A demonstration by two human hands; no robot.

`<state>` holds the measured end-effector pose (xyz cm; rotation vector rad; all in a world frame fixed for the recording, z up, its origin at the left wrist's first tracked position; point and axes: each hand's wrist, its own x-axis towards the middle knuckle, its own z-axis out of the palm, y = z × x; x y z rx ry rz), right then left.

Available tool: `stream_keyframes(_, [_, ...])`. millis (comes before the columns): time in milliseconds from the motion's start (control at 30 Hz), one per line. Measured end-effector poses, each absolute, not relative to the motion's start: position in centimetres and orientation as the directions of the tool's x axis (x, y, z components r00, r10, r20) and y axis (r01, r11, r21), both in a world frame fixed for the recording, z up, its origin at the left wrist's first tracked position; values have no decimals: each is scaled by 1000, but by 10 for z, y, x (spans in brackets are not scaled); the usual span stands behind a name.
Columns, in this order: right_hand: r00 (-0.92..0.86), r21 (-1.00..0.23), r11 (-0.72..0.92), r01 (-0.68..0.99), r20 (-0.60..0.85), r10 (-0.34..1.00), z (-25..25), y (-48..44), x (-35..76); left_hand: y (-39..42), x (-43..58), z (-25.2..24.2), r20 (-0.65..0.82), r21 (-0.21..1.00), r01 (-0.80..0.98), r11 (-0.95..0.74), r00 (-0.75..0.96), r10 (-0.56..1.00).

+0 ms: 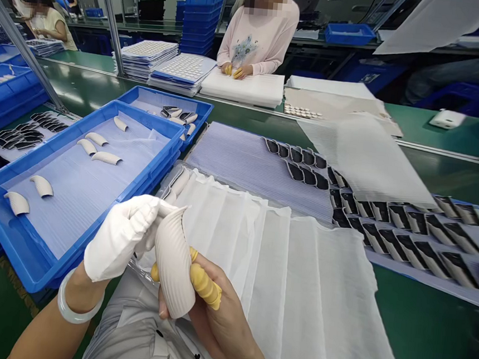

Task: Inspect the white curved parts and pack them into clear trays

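Head view: large blue tray at the left, lined with a pale sheet, six curved off-white pieces spread on it, well apart except for a loose group near the middle. Smaller blue tray just behind it: a cluster of similar pieces, some with dark insides showing. Clear tray in front of the wearer, mostly under a pleated white cloth; a few off-white pieces show at its left end. Dark-lined pieces sit in rows on sheets at the right of the green worktop. Ribbed piece is up in both hands, tilted, above the wearer's lap and the near left edge of the cloth. Left hand, white-gloved, pinches its upper tip, fingertips partly hidden. Right hand, yellow finger covers on, grips the lower half from behind, digits showing at both side edges.
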<state>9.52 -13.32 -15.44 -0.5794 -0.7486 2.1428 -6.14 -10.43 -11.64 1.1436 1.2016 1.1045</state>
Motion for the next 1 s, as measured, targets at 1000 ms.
stream_keyframes(1000, [-695, -207, -695, -689, -84, 714, -166, -130, 79, -105, -57, -104, -61, 903, 428, 23, 74, 995])
